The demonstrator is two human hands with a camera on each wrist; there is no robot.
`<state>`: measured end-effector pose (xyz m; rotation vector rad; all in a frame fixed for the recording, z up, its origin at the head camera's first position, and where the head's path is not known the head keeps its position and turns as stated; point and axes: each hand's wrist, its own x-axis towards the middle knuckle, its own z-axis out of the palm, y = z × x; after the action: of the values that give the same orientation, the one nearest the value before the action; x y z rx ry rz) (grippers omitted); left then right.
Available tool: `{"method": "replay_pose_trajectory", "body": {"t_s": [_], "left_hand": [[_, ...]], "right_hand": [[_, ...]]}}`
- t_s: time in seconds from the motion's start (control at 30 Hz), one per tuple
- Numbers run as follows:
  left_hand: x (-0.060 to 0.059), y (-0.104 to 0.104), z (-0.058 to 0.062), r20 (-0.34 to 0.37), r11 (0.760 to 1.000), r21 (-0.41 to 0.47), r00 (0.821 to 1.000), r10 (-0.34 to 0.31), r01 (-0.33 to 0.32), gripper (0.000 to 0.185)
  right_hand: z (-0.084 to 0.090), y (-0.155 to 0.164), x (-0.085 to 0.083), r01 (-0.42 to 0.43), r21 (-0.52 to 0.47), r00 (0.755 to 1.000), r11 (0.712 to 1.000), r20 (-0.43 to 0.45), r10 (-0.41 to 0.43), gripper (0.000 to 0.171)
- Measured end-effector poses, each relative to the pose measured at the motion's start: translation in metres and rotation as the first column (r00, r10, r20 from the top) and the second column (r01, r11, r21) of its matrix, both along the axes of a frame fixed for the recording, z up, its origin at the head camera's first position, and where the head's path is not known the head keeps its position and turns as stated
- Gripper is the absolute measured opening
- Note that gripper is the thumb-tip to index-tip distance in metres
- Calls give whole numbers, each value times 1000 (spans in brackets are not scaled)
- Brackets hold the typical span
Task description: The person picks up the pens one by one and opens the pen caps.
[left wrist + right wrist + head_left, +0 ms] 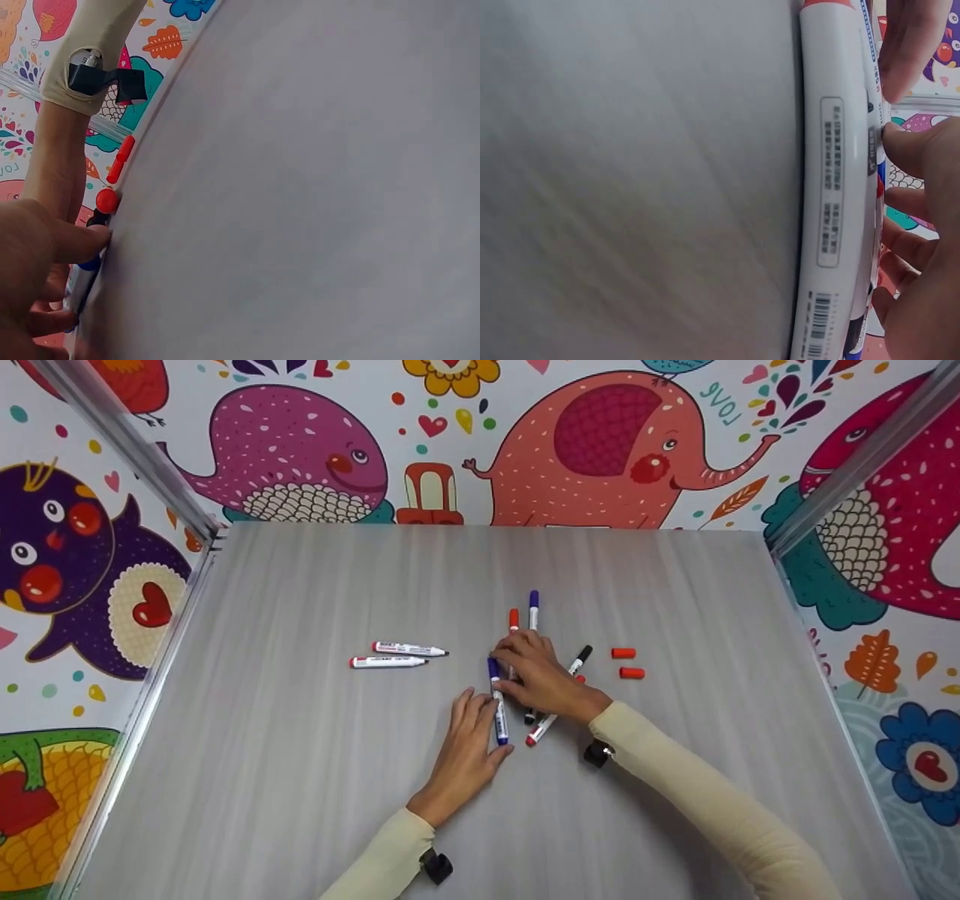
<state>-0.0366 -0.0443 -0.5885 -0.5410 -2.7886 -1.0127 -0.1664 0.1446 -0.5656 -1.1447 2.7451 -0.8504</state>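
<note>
A white marker with blue ends [500, 720] lies between my two hands. My left hand [466, 746] rests along its left side, fingers extended, thumb near its lower blue end. Over the marker group, my right hand [541, 679] reaches in from the right, its thumb touching the blue marker near the upper end. Under and around that hand are a red-ended marker [545, 726], a black-capped marker [579, 661], an orange-red-capped marker [514, 619] and a blue-capped marker [533, 611], partly hidden. In the right wrist view a white marker barrel [829, 172] fills the foreground.
Two uncapped white markers, an upper one [409, 649] and a lower one [388, 662], lie at left with tips pointing right. Two loose orange-red caps, one [623, 653] above the other [631, 673], lie at right. Patterned walls [300, 450] border the grey table [300, 780].
</note>
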Motion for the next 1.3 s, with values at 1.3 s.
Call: {"method": "replay_pose_trajectory", "body": {"t_s": [1.3], "left_hand": [[-16,-27,46,304,913,324,886,-349,249,96]], "right_hand": [[48,32,39,52,-240,972,969,236,7,46]]}}
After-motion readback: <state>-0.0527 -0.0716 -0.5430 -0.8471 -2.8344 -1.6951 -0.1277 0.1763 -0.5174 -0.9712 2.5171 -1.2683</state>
